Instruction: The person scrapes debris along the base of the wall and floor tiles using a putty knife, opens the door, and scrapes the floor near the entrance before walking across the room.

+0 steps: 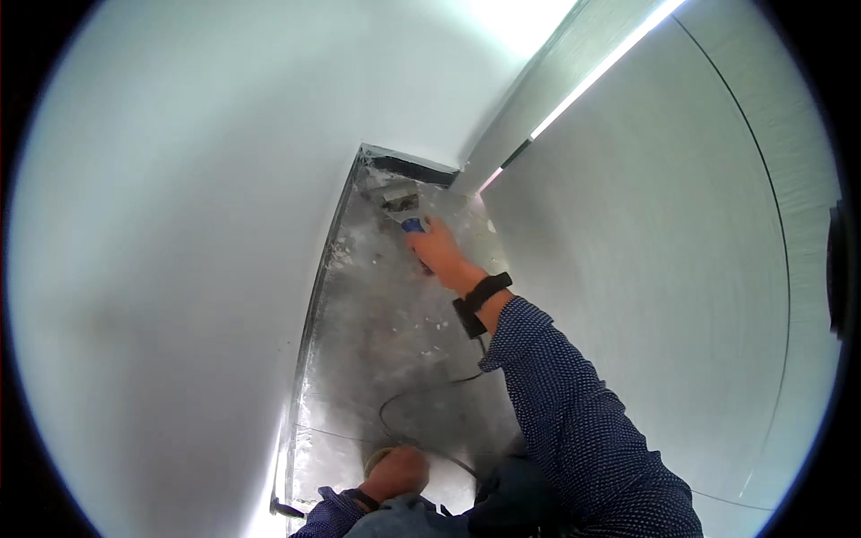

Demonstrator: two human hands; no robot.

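My right hand is closed around the blue handle of a scraper, a wide-bladed putty knife. Its metal blade is over the dusty floor close to the far corner, pointing away from me. Near my body at the bottom, my left hand is curled by my knee; a round yellowish object shows partly behind it, and whether the hand holds it cannot be told. A black strap with a small box is on my right wrist, and a dark cable loops below it.
A white wall rises on the left, with a dark strip along its base. On the right stands a large pale panel. Pale flakes lie scattered over the grey floor. A dark-handled thing is at bottom left.
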